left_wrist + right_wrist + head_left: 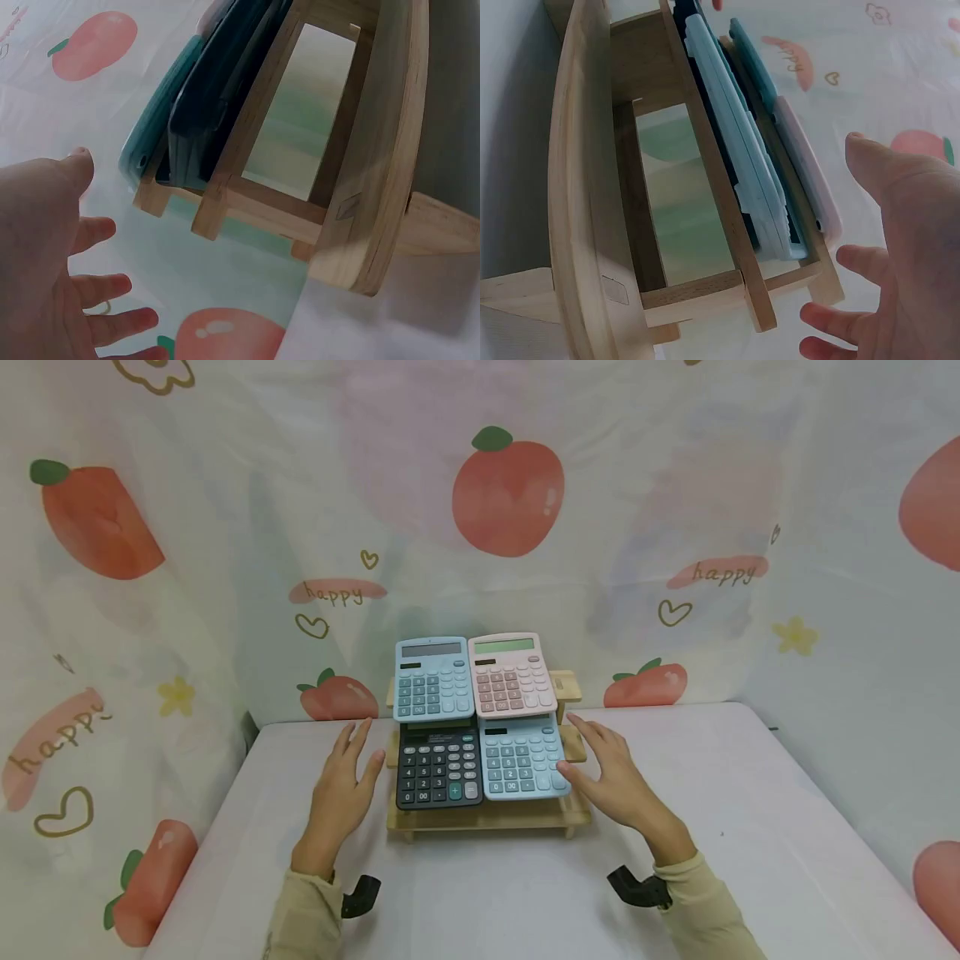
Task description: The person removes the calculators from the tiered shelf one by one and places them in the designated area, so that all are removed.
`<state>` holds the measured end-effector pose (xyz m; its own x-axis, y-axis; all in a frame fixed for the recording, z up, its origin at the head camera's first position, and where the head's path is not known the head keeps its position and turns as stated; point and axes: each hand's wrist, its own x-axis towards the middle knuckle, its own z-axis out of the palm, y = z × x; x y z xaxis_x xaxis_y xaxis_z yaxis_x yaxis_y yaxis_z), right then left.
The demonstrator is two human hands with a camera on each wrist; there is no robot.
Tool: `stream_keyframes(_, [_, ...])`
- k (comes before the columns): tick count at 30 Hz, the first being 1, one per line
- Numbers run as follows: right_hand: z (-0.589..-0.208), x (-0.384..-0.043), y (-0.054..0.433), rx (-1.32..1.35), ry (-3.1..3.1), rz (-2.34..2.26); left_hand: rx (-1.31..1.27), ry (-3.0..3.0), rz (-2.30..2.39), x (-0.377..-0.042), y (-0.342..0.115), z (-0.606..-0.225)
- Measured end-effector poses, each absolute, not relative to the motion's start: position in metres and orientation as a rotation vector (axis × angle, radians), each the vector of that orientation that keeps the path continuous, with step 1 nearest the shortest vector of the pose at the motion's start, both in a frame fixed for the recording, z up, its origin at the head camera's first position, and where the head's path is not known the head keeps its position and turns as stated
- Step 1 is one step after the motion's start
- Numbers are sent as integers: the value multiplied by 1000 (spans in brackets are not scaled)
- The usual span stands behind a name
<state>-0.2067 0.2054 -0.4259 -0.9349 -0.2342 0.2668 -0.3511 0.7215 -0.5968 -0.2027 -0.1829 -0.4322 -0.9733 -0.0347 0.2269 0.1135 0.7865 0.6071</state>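
Two calculators stand on the upper step of a wooden rack (495,815): a blue one (433,681) at left and a pink one (513,675) at right. On the step below are a black calculator (439,768) and a second blue calculator (525,760). My left hand (343,797) hovers left of the rack with fingers spread, apart from the black calculator in the left wrist view. To the right, my right hand (617,774) has its fingers extended; its thumb overlaps the lower blue calculator's edge in the head view, while the right wrist view shows a gap.
The rack stands on a white-covered table (495,893) near its back edge. Behind it hangs a cloth backdrop (420,460) printed with red fruit and the word happy. Each wrist carries a black camera mount (362,897).
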Motion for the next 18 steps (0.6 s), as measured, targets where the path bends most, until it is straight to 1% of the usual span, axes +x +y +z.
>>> stream_keyframes(9, [-429,-205,207,488,-2678,1076,-255,-2511,-1258,-222,-178,-449])
stream_keyframes(18, [-429,-200,203,514,-2668,1114,-209,-2419,-1405,-222,-175,-457])
